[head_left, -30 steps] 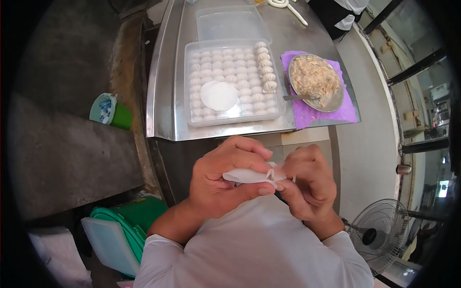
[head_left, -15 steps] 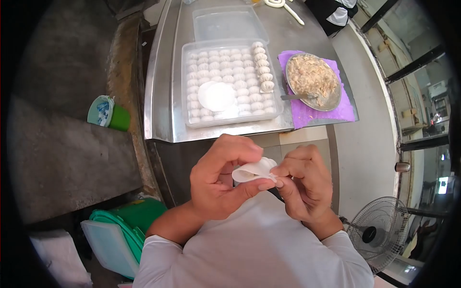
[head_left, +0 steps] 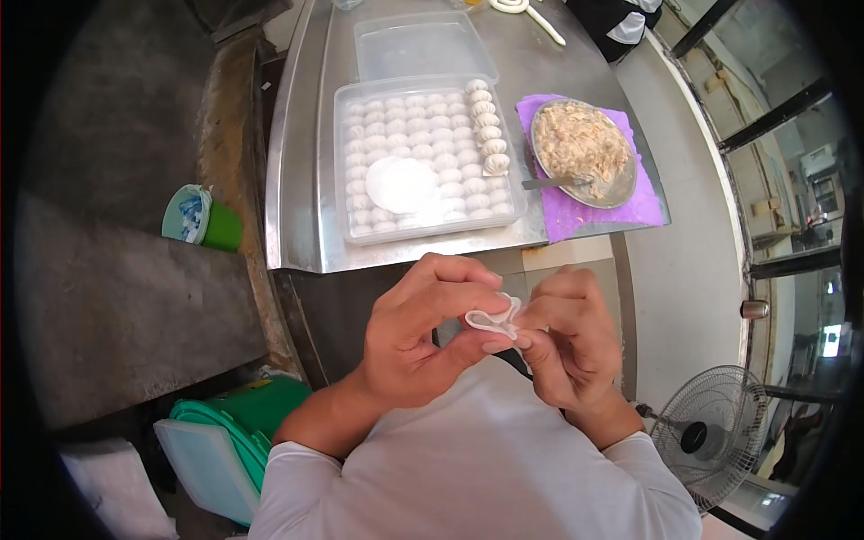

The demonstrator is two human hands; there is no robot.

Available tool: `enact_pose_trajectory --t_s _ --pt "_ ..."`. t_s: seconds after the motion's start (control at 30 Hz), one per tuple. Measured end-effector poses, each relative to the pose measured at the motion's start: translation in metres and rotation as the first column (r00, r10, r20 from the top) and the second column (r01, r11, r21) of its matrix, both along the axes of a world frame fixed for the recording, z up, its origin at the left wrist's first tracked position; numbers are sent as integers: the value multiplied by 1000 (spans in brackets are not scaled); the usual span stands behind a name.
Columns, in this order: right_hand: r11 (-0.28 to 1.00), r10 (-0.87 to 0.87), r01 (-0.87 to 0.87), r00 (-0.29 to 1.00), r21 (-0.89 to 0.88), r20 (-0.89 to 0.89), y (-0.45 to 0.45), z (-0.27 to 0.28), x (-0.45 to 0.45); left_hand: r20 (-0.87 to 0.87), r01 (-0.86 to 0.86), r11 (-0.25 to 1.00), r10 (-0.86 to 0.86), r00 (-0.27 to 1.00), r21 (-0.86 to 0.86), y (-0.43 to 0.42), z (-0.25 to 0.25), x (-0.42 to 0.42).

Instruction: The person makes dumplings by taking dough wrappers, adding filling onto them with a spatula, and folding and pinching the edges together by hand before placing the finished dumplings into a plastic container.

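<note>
A thin white dough wrapper (head_left: 493, 322), partly folded, is held between both hands in front of my chest. My left hand (head_left: 423, 328) has its thumb and fingers round the wrapper's left side. The thumb and forefinger of my right hand (head_left: 573, 337) pinch its right edge. Beyond my hands, a clear plastic box (head_left: 432, 232) holds rows of white pleated dumplings (head_left: 393, 115), with flat round wrappers (head_left: 401, 185) lying on top. To its right, a metal bowl of pale filling (head_left: 583, 144) sits on a purple cloth (head_left: 646, 205), a spatula (head_left: 551, 182) resting in it.
The metal table (head_left: 310, 193) carries a clear lid (head_left: 423, 43) and a coil of dough (head_left: 546, 27). A fan (head_left: 711, 432) stands at the lower right. Green bins (head_left: 220, 225) are on the left. Part of another person (head_left: 621, 22) shows at the top.
The wrapper's open left part looks smaller and more gathered between my fingers. My left hand has shifted slightly over it, and the view has moved a little.
</note>
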State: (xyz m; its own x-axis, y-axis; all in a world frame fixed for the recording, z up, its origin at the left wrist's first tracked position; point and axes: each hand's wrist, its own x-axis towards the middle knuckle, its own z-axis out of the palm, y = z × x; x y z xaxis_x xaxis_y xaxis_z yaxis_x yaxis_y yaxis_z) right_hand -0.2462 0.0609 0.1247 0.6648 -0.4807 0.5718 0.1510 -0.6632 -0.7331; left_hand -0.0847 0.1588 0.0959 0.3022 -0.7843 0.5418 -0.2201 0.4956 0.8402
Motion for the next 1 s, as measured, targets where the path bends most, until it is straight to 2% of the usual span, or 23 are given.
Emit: enact_pose_trajectory --t_s 0.03,0.17,0.23,0.27,0.33,0.37,0.43,0.47,0.57,0.63,0.77,0.83,0.87,0.93,1.0 --pt "999 -13 10 998 43 66 0 -2 2 -5 33 999 -33 999 29 -1 1 1" --pt "1000 5 -5 1000 -27 10 -5 -1 1 -9 46 997 -45 999 57 -5 -1 -1" --pt "999 2 0 999 39 -51 -6 -3 0 -251 -32 999 25 968 -24 -9 -11 -11" --pt "999 1 1 999 39 -50 -8 -3 1 -250 -31 999 24 968 -24 -10 -12 -8" --pt "999 33 -33 999 -16 -10 -13 -4 1 -45 19 999 -21 999 -48 -14 -13 -1" --pt "999 32 -32 999 -14 -10 -12 -4 1 -45 20 999 -22 999 -46 -15 -11 0" --pt "987 -49 45 999 151 23 -10 -4 1 -9 30 1000 -30 1000 -1 -18 -6 0" --pt "987 -51 47 998 152 24 -14 -5 0 -8 31 1000 -31 999 0 -21 -6 -1" --pt "997 -12 13 1000 77 -13 -24 -7 -3 20 -51 998 52 998 -21 -30 -6 -8" --pt "998 -16 18 999 65 -43 -27 -6 -6 -36 -110 990 107 994 -89 -34 -12 -13" --pt "1000 -6 6 1000 -6 20 -38 -8 -11 5 -30 1000 29 1000 8 -42 -11 -15" --pt "966 -97 77 993 249 70 -38 -8 -14 -27 -26 1000 25 999 -9 -49 -8 -20" --pt "966 -96 75 993 246 75 -44 -8 -17 -23 -27 1000 27 999 -12 -53 -6 -23" --pt "999 -5 3 999 42 48 -61 -7 -25 2 -19 999 19 1000 26 -62 -3 -29" --pt "1000 -13 12 999 24 39 -71 -7 -35 -8 -45 999 45 999 -6 -74 -3 -41"
